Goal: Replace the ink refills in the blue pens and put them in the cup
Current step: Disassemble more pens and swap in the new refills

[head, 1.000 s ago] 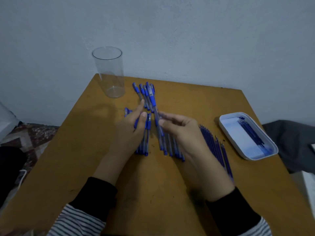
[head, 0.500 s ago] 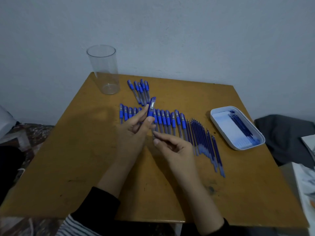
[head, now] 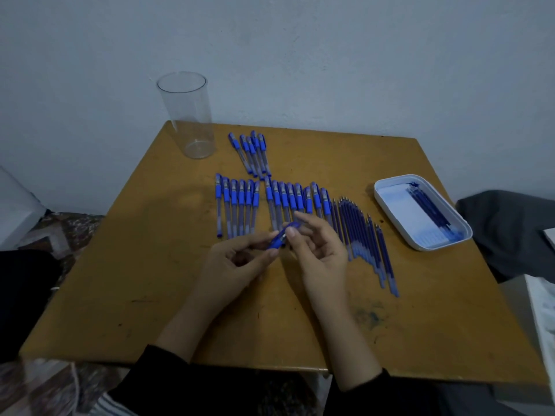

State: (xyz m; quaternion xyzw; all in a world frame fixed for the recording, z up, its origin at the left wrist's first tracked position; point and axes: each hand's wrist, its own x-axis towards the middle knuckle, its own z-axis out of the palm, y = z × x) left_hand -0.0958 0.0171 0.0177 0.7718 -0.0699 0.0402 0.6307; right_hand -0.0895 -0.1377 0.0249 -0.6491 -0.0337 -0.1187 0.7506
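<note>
Head camera faces forward and down; table (head: 144, 265) close.

Ochre counter (head: 150, 295), clear cup (head: 192, 121) standing at its far left corner, capped blue pens (head: 237, 205) lying in three groups, bare refills (head: 360, 235) fanning just beside them, white tray (head: 399, 205) sitting at right.

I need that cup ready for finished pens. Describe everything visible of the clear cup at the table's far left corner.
The tall clear plastic cylinder cup stands upright on the far left corner of the yellow-brown wooden table. It has straight see-through sides, an open round rim and a thicker base. It looks empty. Only the table touches it; the nearest bundle of blue capped pens lies to its right, apart. The left hand and right hand hold a blue pen nearer the person, away from it.
</note>
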